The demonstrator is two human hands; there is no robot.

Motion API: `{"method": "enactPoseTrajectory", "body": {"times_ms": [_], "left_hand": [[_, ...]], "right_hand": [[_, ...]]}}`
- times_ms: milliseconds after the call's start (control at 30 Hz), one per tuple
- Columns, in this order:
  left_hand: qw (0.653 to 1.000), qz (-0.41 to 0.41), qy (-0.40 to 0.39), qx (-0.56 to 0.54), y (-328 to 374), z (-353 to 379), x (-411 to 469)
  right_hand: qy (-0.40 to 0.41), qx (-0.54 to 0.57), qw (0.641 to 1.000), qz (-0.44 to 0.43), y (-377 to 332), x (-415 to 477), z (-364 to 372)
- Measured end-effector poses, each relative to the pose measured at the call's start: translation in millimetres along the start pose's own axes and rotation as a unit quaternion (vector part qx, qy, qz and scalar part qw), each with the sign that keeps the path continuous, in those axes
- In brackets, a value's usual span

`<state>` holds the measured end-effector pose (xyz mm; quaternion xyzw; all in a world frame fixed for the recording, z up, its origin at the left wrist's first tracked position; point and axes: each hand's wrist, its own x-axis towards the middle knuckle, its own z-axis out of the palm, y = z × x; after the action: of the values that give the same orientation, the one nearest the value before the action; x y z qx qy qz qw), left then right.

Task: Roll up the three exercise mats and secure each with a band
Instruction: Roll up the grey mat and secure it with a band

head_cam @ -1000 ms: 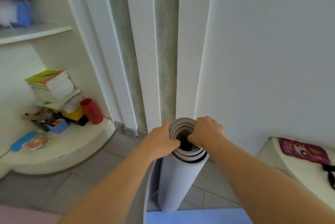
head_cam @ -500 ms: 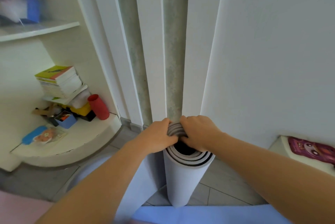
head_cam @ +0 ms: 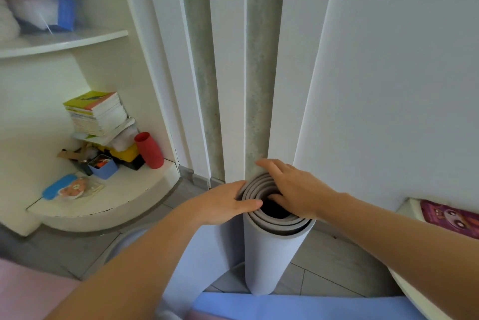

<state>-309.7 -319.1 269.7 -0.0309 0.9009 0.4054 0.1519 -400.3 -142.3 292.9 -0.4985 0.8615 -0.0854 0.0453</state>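
Observation:
A pale grey-lilac exercise mat [head_cam: 272,252] stands upright on the tiled floor, rolled into a tube with a dark hollow core. Its loose tail [head_cam: 204,255] hangs off to the left and down toward me. My left hand [head_cam: 223,205] grips the left side of the roll's top, with the thumb lying across the rim. My right hand [head_cam: 295,190] holds the top from the right, fingers stretched over the far rim and thumb dipping into the core. A blue mat [head_cam: 311,306] lies flat at the bottom edge, a pink mat [head_cam: 28,288] at the bottom left. No band is in sight.
The roll stands against white door panels [head_cam: 388,86] and a grey-green strip. At left a curved white shelf [head_cam: 108,203] carries stacked books [head_cam: 96,112], a red cup [head_cam: 149,150] and a blue box [head_cam: 103,168]. A pink pouch [head_cam: 451,216] lies on a white surface at right.
My right hand has opened out from a fist, its fingers now spread over the far rim. My left hand has slid to the side of the roll, thumb on top.

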Motion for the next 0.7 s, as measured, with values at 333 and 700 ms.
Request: {"method": "enactPoseTrajectory", "body": {"times_ms": [333,700], "left_hand": [[0.999,0.011,0.018,-0.042,-1,-2,-1],[0.998,-0.029,0.053,-0.018,-11,-1,0]], "right_hand": [[0.062,-0.028,0.996,-0.064,-4,9,3],[0.12,-0.023,0.992,-0.038,-13,21,13]]}}
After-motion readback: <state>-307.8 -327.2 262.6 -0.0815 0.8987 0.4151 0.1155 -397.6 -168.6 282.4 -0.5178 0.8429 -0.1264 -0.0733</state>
